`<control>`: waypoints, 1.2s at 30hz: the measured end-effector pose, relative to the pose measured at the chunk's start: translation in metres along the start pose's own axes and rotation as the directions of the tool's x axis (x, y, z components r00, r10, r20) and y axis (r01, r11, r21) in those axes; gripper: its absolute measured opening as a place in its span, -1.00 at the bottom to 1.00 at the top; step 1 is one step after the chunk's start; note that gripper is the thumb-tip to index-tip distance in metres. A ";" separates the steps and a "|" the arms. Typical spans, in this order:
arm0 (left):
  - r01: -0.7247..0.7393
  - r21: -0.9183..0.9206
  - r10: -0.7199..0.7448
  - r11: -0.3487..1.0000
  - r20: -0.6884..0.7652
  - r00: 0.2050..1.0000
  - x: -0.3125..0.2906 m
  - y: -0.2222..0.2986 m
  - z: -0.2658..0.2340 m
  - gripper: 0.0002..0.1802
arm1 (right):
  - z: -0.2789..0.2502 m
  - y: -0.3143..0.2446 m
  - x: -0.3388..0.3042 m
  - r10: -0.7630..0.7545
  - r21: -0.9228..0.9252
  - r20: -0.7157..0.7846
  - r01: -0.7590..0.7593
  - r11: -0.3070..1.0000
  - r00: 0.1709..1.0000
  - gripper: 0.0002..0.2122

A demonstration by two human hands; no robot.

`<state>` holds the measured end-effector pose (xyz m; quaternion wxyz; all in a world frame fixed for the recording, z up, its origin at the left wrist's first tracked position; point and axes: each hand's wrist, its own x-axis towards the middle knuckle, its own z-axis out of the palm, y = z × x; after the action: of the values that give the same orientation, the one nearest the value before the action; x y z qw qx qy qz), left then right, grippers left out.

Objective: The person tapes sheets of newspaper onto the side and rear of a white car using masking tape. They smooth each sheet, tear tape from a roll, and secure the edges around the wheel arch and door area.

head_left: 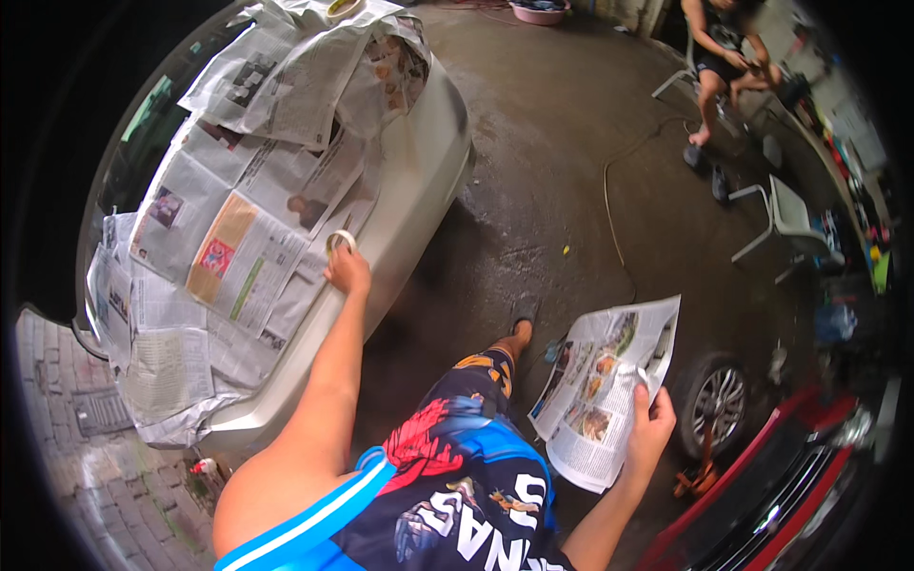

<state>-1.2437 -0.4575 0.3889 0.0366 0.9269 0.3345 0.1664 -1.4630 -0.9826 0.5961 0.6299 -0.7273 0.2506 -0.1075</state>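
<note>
A roll of masking tape (340,242) is gripped in my left hand (350,272), just over the edge of the papered car. Newspaper sheets (249,249) overlap across the windows and upper body of the pale car (419,171), reaching down to its near end. My right hand (651,423) is closed on the edge of a loose newspaper sheet (609,381), which hangs out to my right, away from the car. Another tape roll (345,9) lies on the paper at the far end of the car.
A wheel (716,403) and a red bumper (762,495) are at the right. A cable (609,205) runs over the wet floor (543,143). At the back right, a person (725,57) sits near a white chair (786,221); a pink basin (540,13) stands at the far end.
</note>
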 end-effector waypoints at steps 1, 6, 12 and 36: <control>0.017 0.057 -0.014 0.998 -0.054 0.998 0.011 0.016 0.017 -0.77 | 0.012 -0.003 0.033 -0.020 -0.009 -0.022 0.019 1.000 1.000 -0.80; 0.077 0.301 -0.057 0.951 -0.073 0.996 0.029 0.036 0.054 -0.69 | 0.033 -0.045 0.160 0.160 -0.140 0.142 -0.141 0.980 0.977 -0.79; 0.223 0.320 -0.218 0.921 -0.053 0.974 0.046 0.069 0.057 -0.58 | 0.081 -0.107 0.295 0.108 -0.306 0.323 -0.005 0.952 0.940 -0.79; 0.621 -0.751 -0.364 0.225 0.526 0.769 0.013 0.579 -0.040 -0.09 | 0.402 -0.122 0.599 0.292 -0.315 0.945 0.171 0.933 0.149 -0.79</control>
<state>-0.8954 -0.8988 0.5342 0.6173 0.6105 0.4604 0.1851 -0.7351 -0.9251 0.5452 0.5022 -0.7076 -0.1766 0.4646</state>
